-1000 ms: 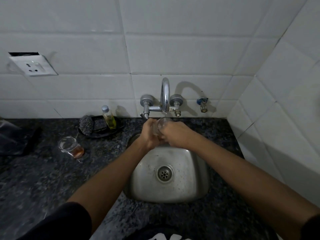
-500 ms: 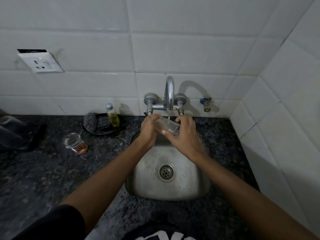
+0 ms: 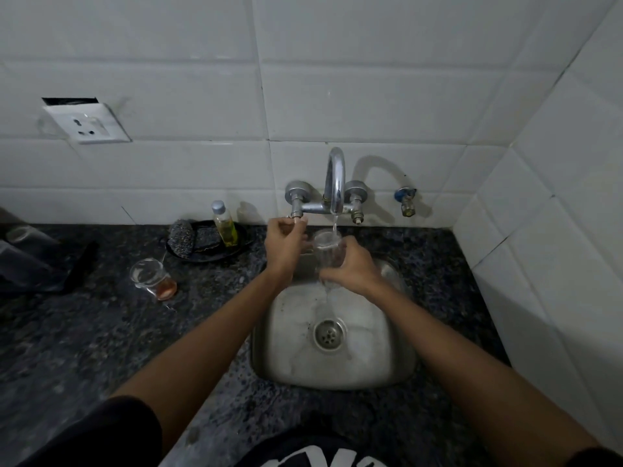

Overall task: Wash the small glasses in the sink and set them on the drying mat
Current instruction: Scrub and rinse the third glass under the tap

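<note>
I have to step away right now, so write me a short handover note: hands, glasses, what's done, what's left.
Left hand: gripping the tap's left valve.
Right hand: holding a small glass upright under the running spout, over the sink.
Second glass: on the counter left of the sink, brownish liquid inside, unwashed.
Done: nothing on a drying mat; no mat in view.
Left: finish rinsing, set this glass down, wash the second.

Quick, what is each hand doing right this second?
Left hand: fingers curled round the left tap handle.
Right hand: holds a small glass upright under the running water.
</note>
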The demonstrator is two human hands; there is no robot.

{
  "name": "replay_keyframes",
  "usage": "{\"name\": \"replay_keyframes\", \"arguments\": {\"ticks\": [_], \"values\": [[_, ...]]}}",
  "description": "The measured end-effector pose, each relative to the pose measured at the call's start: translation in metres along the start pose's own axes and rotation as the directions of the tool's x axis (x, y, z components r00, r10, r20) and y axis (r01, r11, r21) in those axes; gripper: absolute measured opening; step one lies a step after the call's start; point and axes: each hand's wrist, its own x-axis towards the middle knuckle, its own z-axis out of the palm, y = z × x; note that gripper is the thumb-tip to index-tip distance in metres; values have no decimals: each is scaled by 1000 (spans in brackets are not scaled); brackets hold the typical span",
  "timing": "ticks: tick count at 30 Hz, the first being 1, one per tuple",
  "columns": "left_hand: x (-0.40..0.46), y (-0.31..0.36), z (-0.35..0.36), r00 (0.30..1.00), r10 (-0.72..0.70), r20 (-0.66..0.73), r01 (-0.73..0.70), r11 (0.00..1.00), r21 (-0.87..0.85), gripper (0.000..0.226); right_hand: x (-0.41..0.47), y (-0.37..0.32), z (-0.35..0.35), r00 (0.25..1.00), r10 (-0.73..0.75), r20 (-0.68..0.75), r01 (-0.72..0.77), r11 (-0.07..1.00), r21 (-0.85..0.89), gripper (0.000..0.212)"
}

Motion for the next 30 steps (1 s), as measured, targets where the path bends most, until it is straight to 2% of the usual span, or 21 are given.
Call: {"name": "replay_keyframes", "arguments": {"ticks": [2,5,10,14,17,21,30], "values": [[9,-8,-4,996,-24,-83,29,998,61,36,1,3,1,1000,11,-27,-10,999,37,70],[20,-12,-3,996,-23,-92,40,982,184,47,4,4,0,999,-1,-35,4,995,96,77],[31,-5,11,996,64,-64,-40,942,333,30,5,1,-3,998,-60,-20,63,980,190,72],[33,-8,7,983,185,2,-159,840,518,28,8,2,-2,996,-50,-81,67,971,229,73],[33,-8,2,960,259,106,-269,750,604,27,9,-1,-3,995,-58,-80,73,977,201,73],[34,-8,4,953,254,163,-296,685,665,29,8,-2,-6,994,-76,-80,90,978,188,70],[33,-5,4,955,251,159,-289,662,692,30,6,0,-7,990,-93,-106,110,980,168,76]]}}
